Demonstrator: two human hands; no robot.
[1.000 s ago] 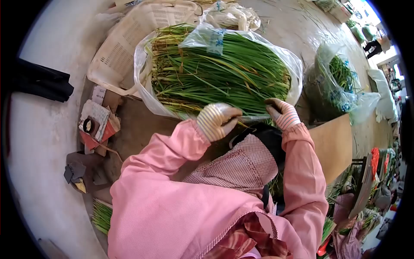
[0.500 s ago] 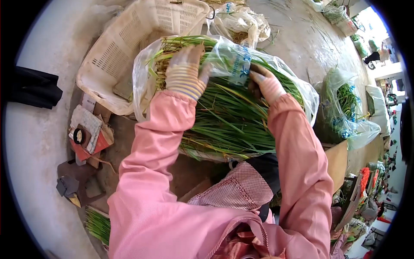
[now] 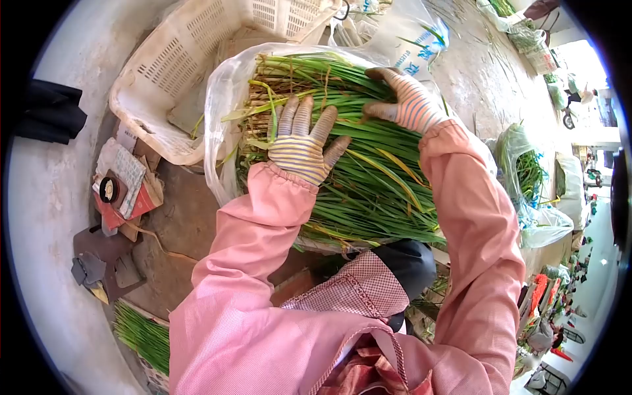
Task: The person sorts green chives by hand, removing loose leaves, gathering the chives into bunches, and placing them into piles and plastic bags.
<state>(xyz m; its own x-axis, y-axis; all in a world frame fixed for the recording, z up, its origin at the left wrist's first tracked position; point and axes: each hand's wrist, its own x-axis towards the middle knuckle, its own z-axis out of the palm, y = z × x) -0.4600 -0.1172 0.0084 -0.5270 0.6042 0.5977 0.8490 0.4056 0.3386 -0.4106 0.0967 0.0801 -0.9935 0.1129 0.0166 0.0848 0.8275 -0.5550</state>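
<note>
A large heap of garlic chives [image 3: 368, 178] lies in an opened clear plastic bag [image 3: 219, 99], pale cut ends to the left and green leaves to the right. My left hand [image 3: 299, 148], in a striped glove with greyed fingers, rests on the chives near the cut ends, fingers spread. On the upper right of the heap, my right hand [image 3: 408, 102], gloved alike, has its thumb and fingers apart over the leaves. Beyond it, the bag's blue-printed flap [image 3: 411, 43] is folded back.
A whitish plastic crate [image 3: 161, 85] stands at the upper left. Another bag of greens [image 3: 520, 158] is to the right. Papers and a small round container [image 3: 108, 189] lie at left, above a bundle of greens [image 3: 141, 336]. Stray leaves litter the floor [image 3: 474, 72].
The printed plastic flap has moved off the chives toward the far side, uncovering them. My left hand has come down and spread on the stalks; my right hand has moved up.
</note>
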